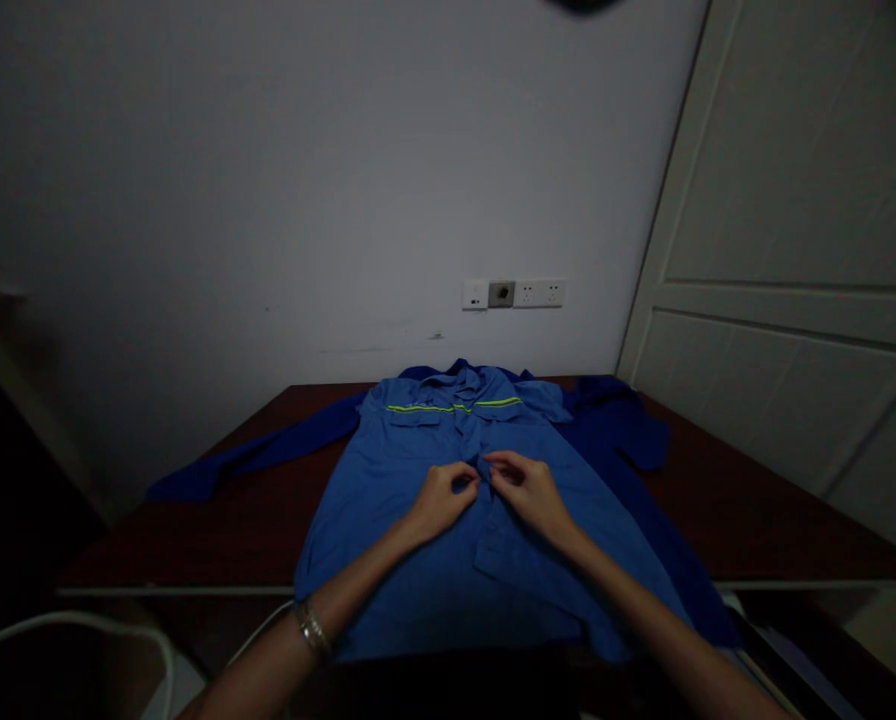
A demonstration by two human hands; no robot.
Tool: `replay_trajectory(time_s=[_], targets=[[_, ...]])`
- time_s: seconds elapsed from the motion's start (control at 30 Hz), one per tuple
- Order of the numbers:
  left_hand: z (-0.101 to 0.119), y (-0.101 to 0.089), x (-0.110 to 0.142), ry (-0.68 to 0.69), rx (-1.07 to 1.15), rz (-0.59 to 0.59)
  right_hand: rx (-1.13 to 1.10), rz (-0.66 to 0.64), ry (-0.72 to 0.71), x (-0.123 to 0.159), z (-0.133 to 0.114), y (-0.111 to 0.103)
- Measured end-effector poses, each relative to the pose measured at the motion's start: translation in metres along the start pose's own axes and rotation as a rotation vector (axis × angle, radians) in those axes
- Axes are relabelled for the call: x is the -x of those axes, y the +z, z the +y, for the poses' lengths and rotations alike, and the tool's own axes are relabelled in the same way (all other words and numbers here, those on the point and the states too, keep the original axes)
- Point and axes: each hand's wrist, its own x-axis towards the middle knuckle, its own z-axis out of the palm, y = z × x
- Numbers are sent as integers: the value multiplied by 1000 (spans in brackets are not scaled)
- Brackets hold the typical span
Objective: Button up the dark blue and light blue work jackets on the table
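Note:
A light blue shirt (403, 460) with a yellow-green stripe across the chest lies front up, its lower part hanging over the table's near edge. Under it is a darker blue garment (268, 450), with one sleeve stretched to the left and more cloth bunched at the right. My left hand (444, 497) pinches the shirt's front placket about halfway down. Facing it, my right hand (527, 490) has its fingertips closed on the other side of the same placket. Any button between the fingers is too small to make out. Below the hands the front edges hang apart.
The dark red table (733, 500) meets a pale wall that carries a row of sockets (527, 293). At the right stands a white panelled door (793, 380). A white cable (80, 620) curves at the lower left.

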Motion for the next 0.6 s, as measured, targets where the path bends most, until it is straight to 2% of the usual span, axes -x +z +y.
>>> replay_trajectory(time_s=[0.23, 0.47, 0.6], targets=[[-2, 7, 0, -10, 50, 85, -154, -14, 63, 5, 8, 1], [-8, 18, 6, -45, 126, 192, -186, 36, 104, 5, 14, 9], [-7, 20, 10, -36, 111, 198, -202, 18, 118, 5, 16, 11]])
